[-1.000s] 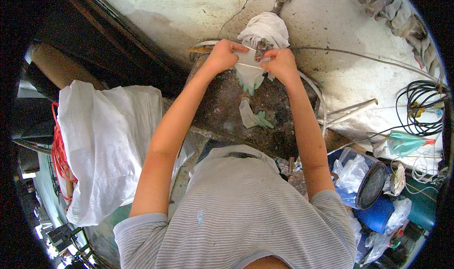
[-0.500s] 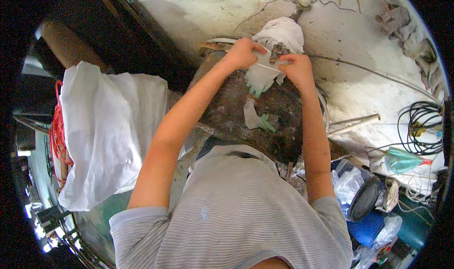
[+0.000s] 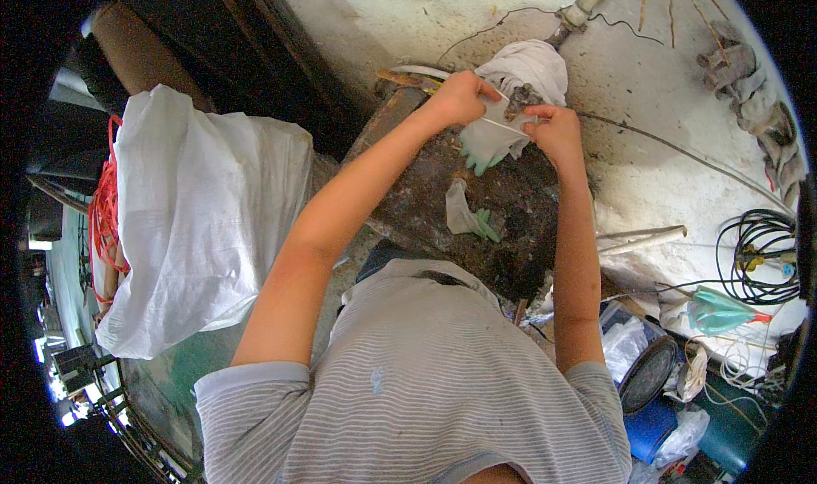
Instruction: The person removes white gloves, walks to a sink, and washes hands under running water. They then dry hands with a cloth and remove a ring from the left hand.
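Observation:
Between my two hands hangs a white work glove [image 3: 487, 143] with pale green fingertips, its fingers pointing down toward me. My left hand [image 3: 462, 98] pinches one side of the cuff, and my right hand [image 3: 557, 135] pinches the other, so the cuff edge is stretched between them. Nearer to me, a second white glove with green fingertips [image 3: 460, 210] lies on a dark, dirty worktop [image 3: 519, 229]. Just beyond my hands sits a bundled white cloth [image 3: 536, 63], with a small brownish-grey lump beside it that I cannot make out.
A large white woven sack [image 3: 204, 203] stands at left beside red cord [image 3: 104, 237]. A stained white wall rises beyond the worktop. To the right are coiled black cable [image 3: 756, 258], a green-and-red packet [image 3: 719, 312], blue containers [image 3: 651, 424] and clear plastic bags.
The view has shifted slightly, so the scene sits a little differently in it. Both hands keep their pinch on the glove's cuff, with little other movement.

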The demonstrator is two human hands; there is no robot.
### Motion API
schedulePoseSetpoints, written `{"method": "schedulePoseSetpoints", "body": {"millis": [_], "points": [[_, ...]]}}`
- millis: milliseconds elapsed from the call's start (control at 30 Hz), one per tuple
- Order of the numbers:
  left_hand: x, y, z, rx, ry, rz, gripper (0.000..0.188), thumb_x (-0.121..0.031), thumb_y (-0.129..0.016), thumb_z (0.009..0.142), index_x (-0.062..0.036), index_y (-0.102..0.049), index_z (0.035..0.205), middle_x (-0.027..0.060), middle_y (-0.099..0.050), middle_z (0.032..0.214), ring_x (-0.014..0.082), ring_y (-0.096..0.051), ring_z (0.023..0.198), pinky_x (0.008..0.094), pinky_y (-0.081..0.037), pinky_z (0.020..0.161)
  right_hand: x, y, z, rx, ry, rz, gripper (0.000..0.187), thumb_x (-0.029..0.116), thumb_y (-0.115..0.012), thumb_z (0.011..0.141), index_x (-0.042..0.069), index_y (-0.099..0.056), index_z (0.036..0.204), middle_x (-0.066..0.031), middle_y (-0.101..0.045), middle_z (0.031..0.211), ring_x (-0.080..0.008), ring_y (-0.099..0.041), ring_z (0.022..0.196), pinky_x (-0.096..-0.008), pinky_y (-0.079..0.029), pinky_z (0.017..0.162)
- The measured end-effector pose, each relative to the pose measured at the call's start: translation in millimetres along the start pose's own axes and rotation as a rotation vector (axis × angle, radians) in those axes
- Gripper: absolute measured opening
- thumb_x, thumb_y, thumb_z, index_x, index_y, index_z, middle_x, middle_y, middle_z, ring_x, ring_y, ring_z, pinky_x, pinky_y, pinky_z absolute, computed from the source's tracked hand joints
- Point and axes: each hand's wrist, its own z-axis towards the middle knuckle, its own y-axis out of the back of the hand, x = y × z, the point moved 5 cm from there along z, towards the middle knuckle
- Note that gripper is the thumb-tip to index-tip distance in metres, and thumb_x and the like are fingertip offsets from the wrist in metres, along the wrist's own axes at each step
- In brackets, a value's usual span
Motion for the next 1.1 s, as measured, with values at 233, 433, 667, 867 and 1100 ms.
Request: {"method": "schedulePoseSetpoints", "body": {"millis": [233,433,667,867,1100], "points": [[-1,1,-1,-0.057,-0.103,0.048,0.046,-0.002,-0.053,0.058,-0.0151,-0.07,0.098,0.017,-0.066,0.079,0.0243,-0.063,0.066,0.0335,-0.05,0.067,0,-1,-1,0.008,0.001,-0.043,0.033,0.014,-0.071,0.058,0.009,-0.071,0.09,-0.0131,-0.066,0.075,-0.0237,-0.065,0.07,-0.0324,-0.051,0.068],[-5,3,-5,-0.036,-0.065,0.033,0.047,0.0,-0.054,0.057,-0.0135,-0.069,0.099,0.0169,-0.066,0.078,0.024,-0.063,0.066,0.0329,-0.049,0.067,-1,-3,-1,0.008,0.004,-0.01,0.033,0.015,-0.07,0.057,0.009,-0.071,0.09,-0.014,-0.067,0.078,-0.0255,-0.065,0.071,-0.0329,-0.051,0.07],[3,-2,-1,-0.036,-0.108,-0.006,0.047,0.0,-0.054,0.058,-0.0109,-0.068,0.101,0.0153,-0.067,0.083,0.0214,-0.064,0.068,0.0309,-0.049,0.068,-3,-5,0,-0.004,0.022,-0.023,0.032,0.014,-0.07,0.057,0.009,-0.071,0.089,-0.0141,-0.067,0.077,-0.0252,-0.065,0.07,-0.0327,-0.05,0.07],[9,-5,0,0.004,-0.026,-0.07,0.047,0.002,-0.053,0.058,-0.0087,-0.068,0.101,0.0137,-0.068,0.088,0.0191,-0.064,0.073,0.0301,-0.049,0.072,1,-6,-2,-0.009,0.032,0.052,0.029,0.004,-0.068,0.061,0.004,-0.069,0.09,-0.0072,-0.062,0.063,-0.0145,-0.058,0.055,-0.0271,-0.046,0.055],[8,-5,-1,-0.013,-0.034,-0.036,0.047,0.002,-0.053,0.058,-0.0094,-0.068,0.101,0.013,-0.068,0.09,0.0191,-0.064,0.076,0.0292,-0.049,0.074,-6,-7,1,0.001,-0.026,0.015,0.032,0.013,-0.07,0.059,0.008,-0.071,0.09,-0.0135,-0.067,0.076,-0.0235,-0.065,0.069,-0.0321,-0.05,0.069]]}}
